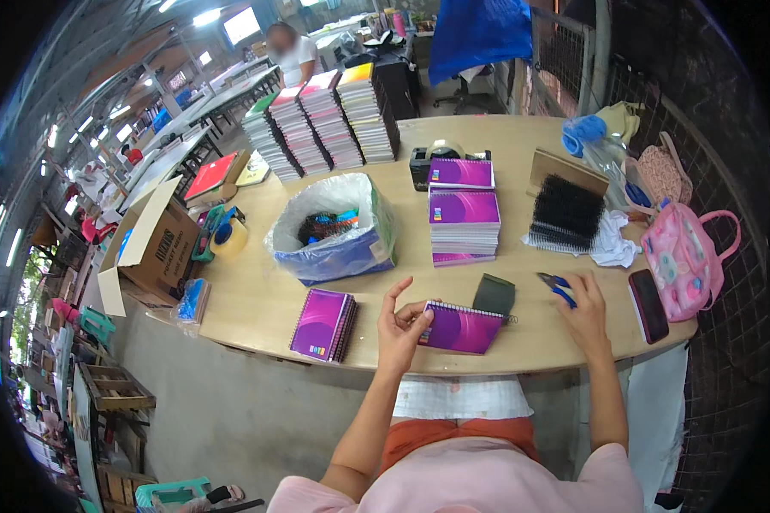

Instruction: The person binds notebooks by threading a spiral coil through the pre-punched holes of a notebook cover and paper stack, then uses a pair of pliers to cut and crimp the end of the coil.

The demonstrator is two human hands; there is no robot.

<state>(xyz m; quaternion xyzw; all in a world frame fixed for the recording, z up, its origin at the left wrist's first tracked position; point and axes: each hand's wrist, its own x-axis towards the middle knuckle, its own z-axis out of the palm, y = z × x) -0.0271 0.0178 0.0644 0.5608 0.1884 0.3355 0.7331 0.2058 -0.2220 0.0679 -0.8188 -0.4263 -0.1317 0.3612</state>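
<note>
Nearest us, our left hand (399, 321) pinches the edge of a purple spiral notebook (462, 328) lying at the table (257, 299) edge; our right hand (583, 309) rests flat, fingers together, on blue-handled pliers (556, 285). Left, a purple notebook pile (322, 325). Beyond, a plastic-lined bin (338, 227) holding dark coils, a purple stack (464, 221), then an open cardboard box (150, 244).

Notebook-binding workshop: stacked spiral notebooks (321, 128), long worktables (222, 98), cardboard box (158, 248), black binding coils (566, 212).
</note>
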